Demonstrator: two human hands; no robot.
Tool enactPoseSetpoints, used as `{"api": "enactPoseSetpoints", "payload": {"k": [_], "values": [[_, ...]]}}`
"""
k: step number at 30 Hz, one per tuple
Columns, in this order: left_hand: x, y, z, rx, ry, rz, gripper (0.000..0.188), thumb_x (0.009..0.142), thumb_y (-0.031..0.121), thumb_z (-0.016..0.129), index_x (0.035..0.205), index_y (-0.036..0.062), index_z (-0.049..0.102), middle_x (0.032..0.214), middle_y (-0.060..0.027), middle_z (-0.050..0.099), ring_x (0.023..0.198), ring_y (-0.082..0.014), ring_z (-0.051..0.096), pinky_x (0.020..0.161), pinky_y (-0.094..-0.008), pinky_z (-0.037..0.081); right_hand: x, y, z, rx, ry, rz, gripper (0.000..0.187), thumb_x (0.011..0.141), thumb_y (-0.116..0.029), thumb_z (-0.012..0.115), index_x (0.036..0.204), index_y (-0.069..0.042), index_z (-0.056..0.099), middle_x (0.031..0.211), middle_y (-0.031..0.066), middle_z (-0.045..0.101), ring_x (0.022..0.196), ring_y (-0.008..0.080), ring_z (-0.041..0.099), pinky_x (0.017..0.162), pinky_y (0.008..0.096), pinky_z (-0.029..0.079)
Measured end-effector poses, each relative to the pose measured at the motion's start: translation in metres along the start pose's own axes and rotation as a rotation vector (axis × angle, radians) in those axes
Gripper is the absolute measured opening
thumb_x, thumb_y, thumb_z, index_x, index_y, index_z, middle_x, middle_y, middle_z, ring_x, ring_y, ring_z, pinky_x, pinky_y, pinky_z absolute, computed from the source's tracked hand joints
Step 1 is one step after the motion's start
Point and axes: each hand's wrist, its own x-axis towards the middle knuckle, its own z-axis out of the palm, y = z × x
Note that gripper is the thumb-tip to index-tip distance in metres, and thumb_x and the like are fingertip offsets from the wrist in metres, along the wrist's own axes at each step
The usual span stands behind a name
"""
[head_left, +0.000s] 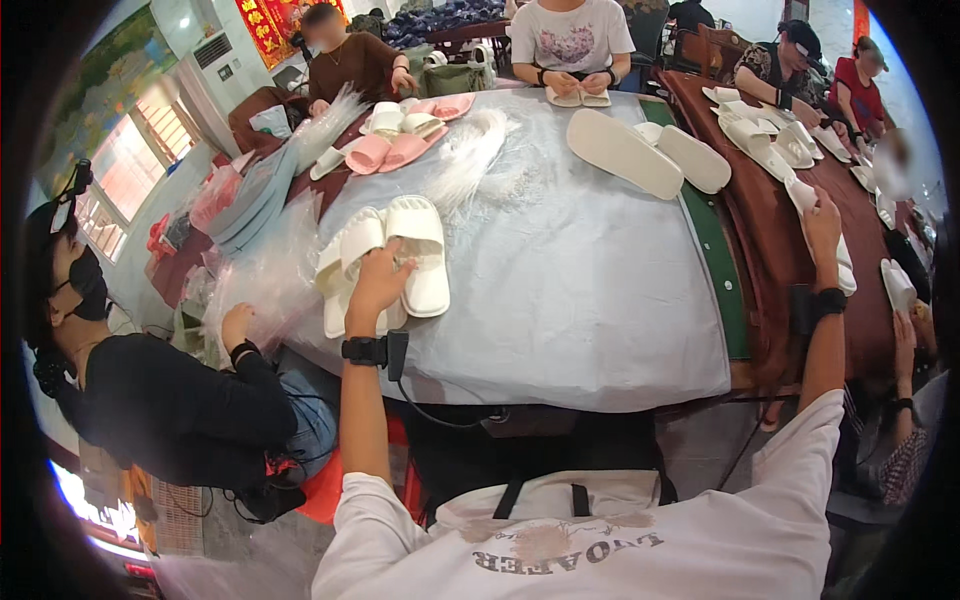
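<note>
A group of cream slippers with ribbed straps (415, 220) lies on the near left of the covered table. My left hand (376, 285) rests over these slippers, thumb and forefinger apart; some of its fingertips are hidden against them. Far out to the right, my right hand (822, 232) is closed on a cream slipper (843, 262) at the edge of the brown table. Both wrists wear black bands, and a cable hangs from the left one.
A pale sheet (580, 310) covers the table. Upturned cream slippers (625, 155), clear plastic bags (475, 160) and pink slippers (405, 150) lie on it. More slippers (750, 140) line the brown table (735, 235). A person in black (190, 400) sits close left; others work around.
</note>
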Motion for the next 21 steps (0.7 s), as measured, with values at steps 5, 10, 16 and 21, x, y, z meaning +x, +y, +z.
{"api": "enactPoseSetpoints", "payload": {"k": [5, 10, 16, 21], "values": [[-0.044, 0.054, -0.052, 0.139, -0.186, -0.041, 0.054, 0.096, 0.032, 0.068, 0.144, 0.0091, 0.057, 0.126, -0.0250, 0.067, 0.119, -0.0412, 0.062, 0.103, -0.0470, 0.048, -0.021, -0.030, -0.031, 0.317, 0.121, 0.047, 0.053, 0.088, -0.006, 0.067, 0.140, -0.012, 0.063, 0.108, 0.0160, 0.071, 0.095, 0.0289, 0.069, 0.087, 0.0367, 0.053], [-0.103, 0.190, -0.134, -0.256, 0.277, 0.386, 0.041, 0.094, 0.021, 0.071, 0.129, 0.0000, 0.067, 0.125, -0.0185, 0.071, 0.117, -0.0301, 0.067, 0.104, -0.0413, 0.048, -0.056, -0.160, -0.100, 0.575, -0.088, -0.027, 0.052, 0.088, -0.001, 0.072, 0.138, -0.015, 0.066, 0.095, 0.0063, 0.062, 0.083, 0.0148, 0.055, 0.080, 0.0285, 0.048], [-0.126, 0.202, -0.172, -0.455, 0.369, 0.874, 0.019, 0.096, 0.013, 0.067, 0.109, -0.0006, 0.069, 0.125, -0.0160, 0.071, 0.115, -0.0242, 0.067, 0.103, -0.0376, 0.050, -0.100, -0.276, -0.107, 1.008, -0.403, -0.147, 0.050, 0.086, 0.002, 0.074, 0.133, -0.015, 0.070, 0.096, 0.0011, 0.064, 0.079, 0.0112, 0.050, 0.074, 0.0263, 0.047], [-0.106, 0.202, -0.162, -0.486, 0.344, 0.910, 0.019, 0.097, 0.013, 0.067, 0.110, -0.0006, 0.069, 0.125, -0.0162, 0.071, 0.116, -0.0244, 0.067, 0.103, -0.0377, 0.050, -0.137, -0.328, -0.084, 1.142, -0.690, -0.424, 0.053, 0.079, 0.010, 0.073, 0.126, -0.015, 0.073, 0.090, 0.0069, 0.065, 0.073, 0.0177, 0.054, 0.069, 0.0312, 0.047]]}}
